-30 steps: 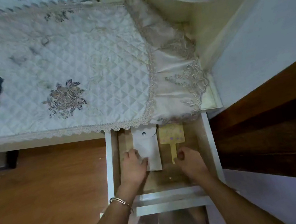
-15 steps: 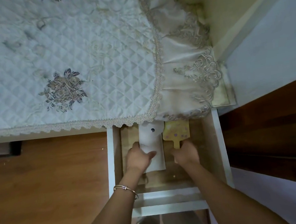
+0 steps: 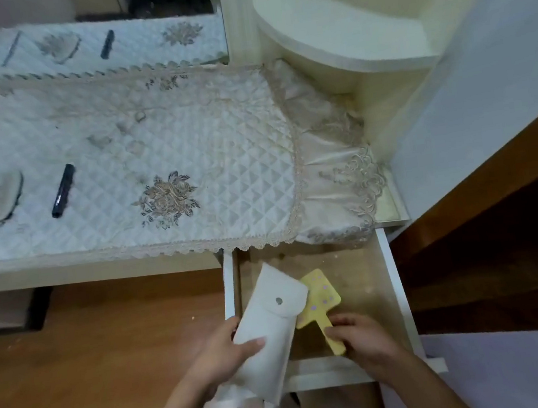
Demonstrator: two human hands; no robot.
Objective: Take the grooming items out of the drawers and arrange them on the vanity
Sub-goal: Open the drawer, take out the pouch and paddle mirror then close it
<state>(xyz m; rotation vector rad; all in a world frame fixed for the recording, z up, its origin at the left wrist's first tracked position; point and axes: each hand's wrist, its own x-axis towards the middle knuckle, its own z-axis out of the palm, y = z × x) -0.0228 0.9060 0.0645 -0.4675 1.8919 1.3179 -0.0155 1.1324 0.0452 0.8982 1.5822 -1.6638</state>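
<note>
My left hand (image 3: 219,357) grips a white snap-flap pouch (image 3: 270,327) and holds it tilted above the open drawer (image 3: 397,289), its lower end past the drawer's front. My right hand (image 3: 360,339) pinches the handle of a yellow dotted hand mirror (image 3: 321,296), whose square head is partly tucked under the pouch. The vanity top carries a quilted white cloth (image 3: 184,139) with a black tube (image 3: 63,190) lying on its left part.
A mirror (image 3: 96,45) at the back reflects the cloth and the tube. A curved cream shelf (image 3: 334,37) stands at the back right. Dark wooden furniture (image 3: 505,241) flanks the drawer's right side. A clear dish-like item (image 3: 4,201) sits at the cloth's far left.
Both hands have lifted their items from the drawer floor and drawn them toward me. The pouch is now tilted with its flap up. The view has pulled back and shows more of the vanity.
</note>
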